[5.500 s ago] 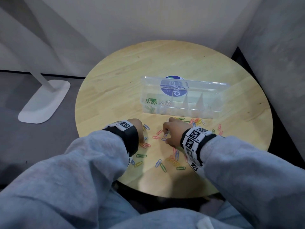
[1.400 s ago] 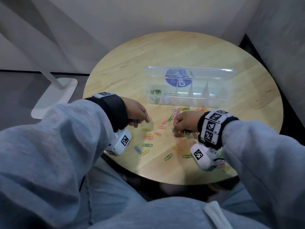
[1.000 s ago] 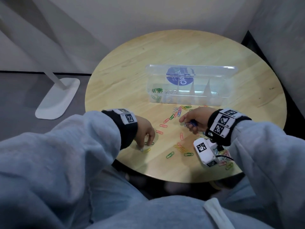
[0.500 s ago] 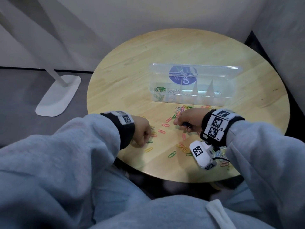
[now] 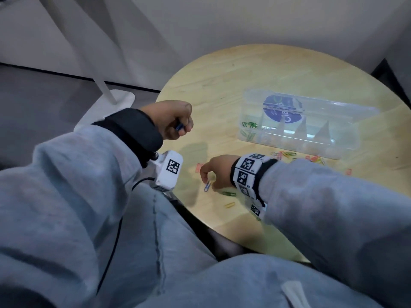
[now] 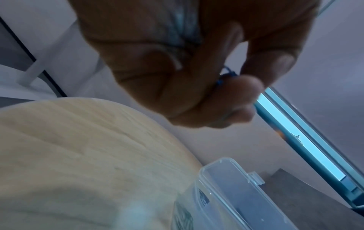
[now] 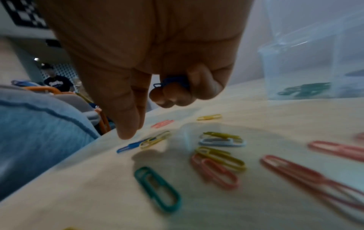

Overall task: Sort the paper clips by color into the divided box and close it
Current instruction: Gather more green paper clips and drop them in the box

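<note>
A clear divided box (image 5: 300, 138) stands open at the right of the round wooden table (image 5: 222, 85), its lid upright; green clips (image 5: 249, 125) lie in its left compartment. Above the table's left edge, my left hand (image 5: 182, 127) is raised and its curled fingers pinch blue paper clips (image 6: 228, 74). My right hand (image 5: 208, 176) is low over the near-left of the table. Its curled fingers hold blue clips (image 7: 173, 82), and its index fingertip (image 7: 126, 133) reaches a blue clip (image 5: 207, 186) lying on the wood. Loose clips (image 7: 216, 168) of several colours are scattered around it.
More loose clips (image 5: 287, 154) lie along the box's front wall. A green clip (image 5: 229, 193) and a yellow clip (image 5: 229, 204) lie near the table's front edge. A white lamp base (image 5: 111, 101) stands on the floor to the left. Walls close in behind and to the right.
My left hand has lifted off the table, up and leftward, with blue clips in it. My right hand has crossed to the near-left clips. The head view has swung left.
</note>
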Motion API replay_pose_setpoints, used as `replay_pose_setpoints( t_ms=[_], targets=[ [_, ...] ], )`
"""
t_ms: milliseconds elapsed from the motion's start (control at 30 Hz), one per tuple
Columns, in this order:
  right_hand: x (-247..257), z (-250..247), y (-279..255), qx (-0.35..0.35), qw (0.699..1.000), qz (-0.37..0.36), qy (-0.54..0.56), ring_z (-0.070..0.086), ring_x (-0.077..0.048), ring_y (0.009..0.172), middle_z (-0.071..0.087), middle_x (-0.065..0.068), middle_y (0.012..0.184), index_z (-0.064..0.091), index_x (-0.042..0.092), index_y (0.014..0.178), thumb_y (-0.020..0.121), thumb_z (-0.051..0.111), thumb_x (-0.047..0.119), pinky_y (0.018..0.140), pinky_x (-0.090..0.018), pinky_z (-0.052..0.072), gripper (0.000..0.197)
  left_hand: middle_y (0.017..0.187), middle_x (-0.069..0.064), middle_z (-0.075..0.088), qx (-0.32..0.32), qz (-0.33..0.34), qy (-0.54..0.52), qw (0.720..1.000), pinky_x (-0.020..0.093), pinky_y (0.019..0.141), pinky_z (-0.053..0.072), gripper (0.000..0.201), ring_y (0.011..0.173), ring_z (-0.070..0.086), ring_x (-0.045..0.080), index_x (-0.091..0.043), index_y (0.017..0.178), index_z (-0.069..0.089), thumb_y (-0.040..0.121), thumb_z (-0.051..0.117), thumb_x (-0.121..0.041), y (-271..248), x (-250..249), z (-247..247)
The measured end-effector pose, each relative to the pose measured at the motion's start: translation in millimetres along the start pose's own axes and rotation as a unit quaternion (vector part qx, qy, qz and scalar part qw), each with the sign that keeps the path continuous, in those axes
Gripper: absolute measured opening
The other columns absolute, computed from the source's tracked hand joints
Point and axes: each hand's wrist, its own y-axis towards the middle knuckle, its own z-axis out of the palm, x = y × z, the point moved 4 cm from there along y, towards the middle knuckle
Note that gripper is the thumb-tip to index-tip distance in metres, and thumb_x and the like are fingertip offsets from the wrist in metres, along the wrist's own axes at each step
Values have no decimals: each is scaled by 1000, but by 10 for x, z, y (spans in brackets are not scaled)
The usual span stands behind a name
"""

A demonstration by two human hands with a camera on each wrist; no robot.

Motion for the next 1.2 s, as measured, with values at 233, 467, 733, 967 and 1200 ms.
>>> replay_pose_setpoints(
  t_ms=[233,467,733,967,1200],
  targets=[
    [90,133,185,59,993,-8,-101,44,-20,70,53,-4,87,52,14,90,83,52,5,45,-23,29,12,58,2,38,-38,-39,3,998,9,35,20,21,40,35,12,-17,62,34,72,39,0,35,110,-40],
    [-262,19,-46,-5,986,66,152,47,-10,58,52,8,61,55,22,62,78,65,14,57,-22,41,20,74,6,50,-48,-98,-15,994,17,55,44,18,63,50,15,-10,76,50,93,48,-15,232,84,205],
    [-1245,-247,-737,-148,804,160,554,42,-14,53,49,-5,66,54,13,76,88,53,-4,44,-20,40,21,86,11,55,-6,-66,-104,992,25,71,49,20,75,57,20,-6,84,57,95,43,-17,479,-234,760],
    [-1881,-310,-999,-265,655,240,665,35,-18,57,36,-7,71,51,1,75,92,30,-11,38,-17,34,30,95,15,53,24,-72,-128,989,26,74,49,17,83,57,23,-5,84,59,92,46,-12,687,-431,1316],
    [-2083,-348,-878,-280,637,238,678,53,-17,86,49,-6,96,44,2,132,88,44,-6,77,-26,50,45,113,20,48,57,-83,-153,983,30,86,46,17,98,51,29,-3,95,59,91,46,-13,838,-536,1733]
  ],
)
